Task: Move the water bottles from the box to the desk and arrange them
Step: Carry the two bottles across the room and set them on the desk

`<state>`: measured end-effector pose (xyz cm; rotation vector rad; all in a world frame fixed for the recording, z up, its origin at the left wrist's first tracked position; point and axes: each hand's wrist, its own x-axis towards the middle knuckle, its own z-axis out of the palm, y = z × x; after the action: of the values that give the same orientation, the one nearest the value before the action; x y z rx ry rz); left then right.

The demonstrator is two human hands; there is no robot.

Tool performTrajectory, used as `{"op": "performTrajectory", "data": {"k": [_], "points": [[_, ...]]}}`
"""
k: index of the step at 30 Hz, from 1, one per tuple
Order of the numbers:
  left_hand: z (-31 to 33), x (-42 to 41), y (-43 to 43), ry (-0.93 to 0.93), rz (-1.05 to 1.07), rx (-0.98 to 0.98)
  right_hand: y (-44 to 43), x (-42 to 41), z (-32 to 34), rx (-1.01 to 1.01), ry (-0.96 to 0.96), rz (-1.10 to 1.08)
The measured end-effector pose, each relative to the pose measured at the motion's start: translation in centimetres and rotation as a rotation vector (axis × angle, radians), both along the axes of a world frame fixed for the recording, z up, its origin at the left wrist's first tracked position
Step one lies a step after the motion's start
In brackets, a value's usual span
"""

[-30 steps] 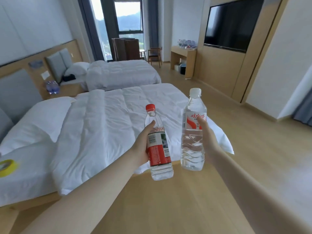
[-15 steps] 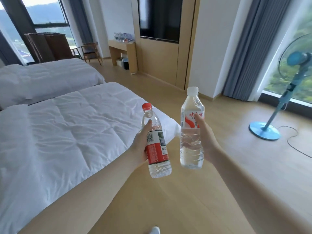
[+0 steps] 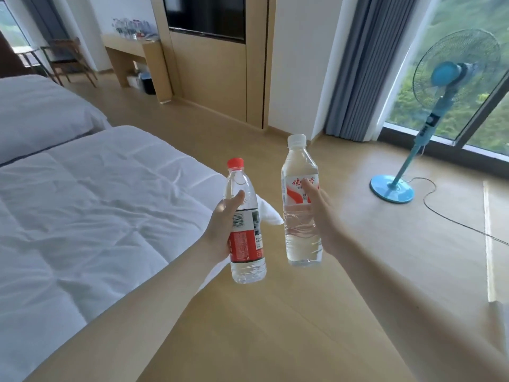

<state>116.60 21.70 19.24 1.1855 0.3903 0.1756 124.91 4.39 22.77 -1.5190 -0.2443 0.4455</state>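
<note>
A red-capped bottle (image 3: 245,245) is clasped around its middle by the left hand (image 3: 223,230). Its red label carries a barcode on a white panel, and the small print cannot be read. A white-capped bottle (image 3: 299,172) is gripped upright by the right hand (image 3: 322,216), whose thumb covers part of the red Chinese characters on its red-and-white label. Both are held above the floor (image 3: 275,326), off the bed's (image 3: 96,202) corner, well apart from the far counter (image 3: 129,49).

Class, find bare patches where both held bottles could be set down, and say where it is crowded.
Bare floor runs between the bed and the fan base; a cord crosses its right. The desk's front looks bare; bottles crowd its back.
</note>
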Motion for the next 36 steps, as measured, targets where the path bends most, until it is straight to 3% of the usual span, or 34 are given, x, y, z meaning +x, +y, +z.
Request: {"op": "performTrajectory", "data": {"k": [12,25,36], "points": [[-3.0,13.7,-1.8,0.133,-0.078,-0.037,-2.2,11.9,-4.1,-0.023,0.083,-0.15],[-1.1,32.2,-10.1,0.243,0.1,-0.029,-9.7,32.0,-4.2,0.017,0.129,-0.001],[-1.8,40.1,-12.3,0.28,0.129,-0.001,-12.4,40.7,-5.3,0.095,0.199,0.051]]}}
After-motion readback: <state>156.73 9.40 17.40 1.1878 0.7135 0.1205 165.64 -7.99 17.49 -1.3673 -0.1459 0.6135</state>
